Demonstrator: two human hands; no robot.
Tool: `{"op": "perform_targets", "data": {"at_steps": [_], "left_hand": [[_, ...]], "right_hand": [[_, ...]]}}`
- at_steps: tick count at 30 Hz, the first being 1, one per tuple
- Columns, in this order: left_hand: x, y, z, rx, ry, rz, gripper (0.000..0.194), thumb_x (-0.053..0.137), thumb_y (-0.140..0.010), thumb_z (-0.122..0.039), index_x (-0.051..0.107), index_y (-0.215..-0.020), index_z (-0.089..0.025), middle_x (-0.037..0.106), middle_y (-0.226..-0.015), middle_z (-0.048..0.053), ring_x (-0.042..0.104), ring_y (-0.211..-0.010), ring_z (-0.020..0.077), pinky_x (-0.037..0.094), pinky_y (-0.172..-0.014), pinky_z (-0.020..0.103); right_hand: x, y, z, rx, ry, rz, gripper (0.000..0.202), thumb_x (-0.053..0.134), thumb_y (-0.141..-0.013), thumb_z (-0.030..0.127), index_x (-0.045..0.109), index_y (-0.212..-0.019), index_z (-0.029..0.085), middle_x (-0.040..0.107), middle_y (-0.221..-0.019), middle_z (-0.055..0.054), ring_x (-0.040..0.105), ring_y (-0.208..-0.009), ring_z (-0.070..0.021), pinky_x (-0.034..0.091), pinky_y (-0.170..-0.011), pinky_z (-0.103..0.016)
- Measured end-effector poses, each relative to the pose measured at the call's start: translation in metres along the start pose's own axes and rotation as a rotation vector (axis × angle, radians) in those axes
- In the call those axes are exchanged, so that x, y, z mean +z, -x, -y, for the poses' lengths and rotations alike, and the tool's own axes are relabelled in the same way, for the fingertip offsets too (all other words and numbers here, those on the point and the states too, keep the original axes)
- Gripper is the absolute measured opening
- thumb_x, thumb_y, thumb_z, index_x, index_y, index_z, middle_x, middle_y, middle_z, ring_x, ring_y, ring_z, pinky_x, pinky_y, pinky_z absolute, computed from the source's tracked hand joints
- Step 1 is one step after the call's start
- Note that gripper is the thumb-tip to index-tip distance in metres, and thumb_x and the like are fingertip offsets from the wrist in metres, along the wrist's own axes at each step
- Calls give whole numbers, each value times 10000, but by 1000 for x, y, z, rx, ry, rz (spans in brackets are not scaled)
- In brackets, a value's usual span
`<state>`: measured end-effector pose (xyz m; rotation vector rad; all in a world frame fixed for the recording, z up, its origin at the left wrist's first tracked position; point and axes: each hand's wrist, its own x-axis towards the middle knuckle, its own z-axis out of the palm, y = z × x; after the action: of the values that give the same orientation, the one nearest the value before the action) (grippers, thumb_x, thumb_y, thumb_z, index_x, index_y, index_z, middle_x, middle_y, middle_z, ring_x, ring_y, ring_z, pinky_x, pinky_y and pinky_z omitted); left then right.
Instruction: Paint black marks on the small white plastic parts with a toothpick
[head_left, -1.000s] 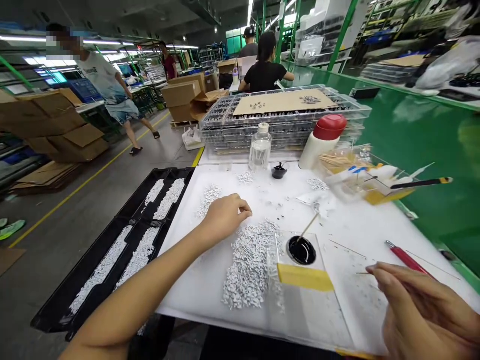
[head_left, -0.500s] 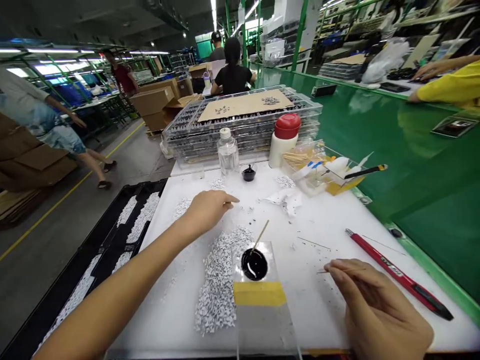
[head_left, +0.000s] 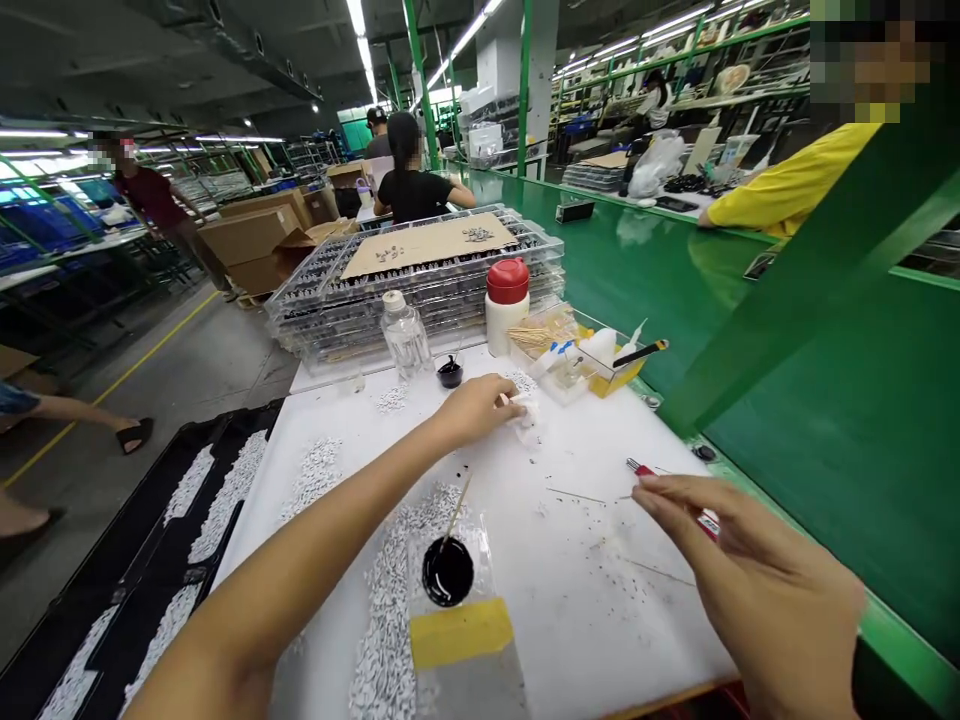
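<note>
My left hand (head_left: pixel 480 410) reaches across the white work surface, its thumb and fingers closed on a crumpled white tissue (head_left: pixel 529 425). At the right, my right hand (head_left: pixel 757 570) pinches a thin stick (head_left: pixel 625 498); only its fine tip shows past the fingertips. A red pen-like tool (head_left: pixel 708 522) lies partly hidden behind that hand. Below my left forearm, a round pool of black paste (head_left: pixel 448 572) sits on a clear plate, with a wooden stick (head_left: pixel 456 508) leaning in it. Yellow tape (head_left: pixel 461 633) crosses the plate. Small white parts (head_left: pixel 382 620) are heaped beside it.
Behind are a clear bottle (head_left: pixel 406 338), a small cup of black liquid (head_left: pixel 449 374), a red-lidded container (head_left: pixel 507 310) and a box of sticks and tools (head_left: pixel 592 362). Stacked clear trays (head_left: pixel 420 300) stand beyond. Black bins (head_left: pixel 161 550) flank the left; a green post (head_left: pixel 817 260) rises right.
My left hand has moved right and forward to the tissue and closed on it. My right hand has lifted over the red tool, still pinching the thin stick. The view has shifted right.
</note>
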<state>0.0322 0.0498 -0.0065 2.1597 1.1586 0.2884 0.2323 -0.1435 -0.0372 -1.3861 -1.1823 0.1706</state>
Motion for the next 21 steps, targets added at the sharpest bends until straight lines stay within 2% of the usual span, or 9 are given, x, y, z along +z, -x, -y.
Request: {"op": "perform_targets", "data": {"at_steps": [3,6,10,16,21], "left_hand": [[-16,18,-5,68,207,13,317,688,-1032,-380,679,-1262,-161,717,-1253,100,726,-1070,250,633,-927,468],[-29,37,-18,149,411,38,317,668,-1043,-404,681,-1238,-155,727,-1209,94,731,-1040,241,633,-915,458],[-32,52,-33,224,603,71,287,676,-1038,-398,692,-1190,-154,735,-1152,81,733,-997,227,636,-889,438],[-24,49,-32,238,755,-42,234,728,-1006,-313,684,-1169,-150,723,-1104,59,722,-930,202,641,-812,382],[-23,49,-31,220,804,-106,253,712,-1020,-328,674,-1198,-152,718,-1075,51,711,-849,174,635,-738,337]], "right_hand": [[6,-27,14,-35,-20,15,127,836,-885,453,821,-908,329,807,-892,8,747,-799,-187,602,-789,-361],[20,-55,30,-85,-75,145,260,813,-909,469,781,-906,210,783,-889,-18,722,-803,-152,615,-786,-337],[43,-79,40,-133,-168,256,293,752,-970,447,717,-944,157,737,-925,-18,705,-850,-142,615,-825,-338],[71,-81,32,-111,-293,295,278,702,-1006,430,695,-1035,153,720,-1026,-38,700,-911,-159,616,-859,-367],[86,-76,27,-57,-407,286,286,692,-1013,430,692,-1082,152,718,-1059,-47,703,-934,-167,620,-862,-373]]}}
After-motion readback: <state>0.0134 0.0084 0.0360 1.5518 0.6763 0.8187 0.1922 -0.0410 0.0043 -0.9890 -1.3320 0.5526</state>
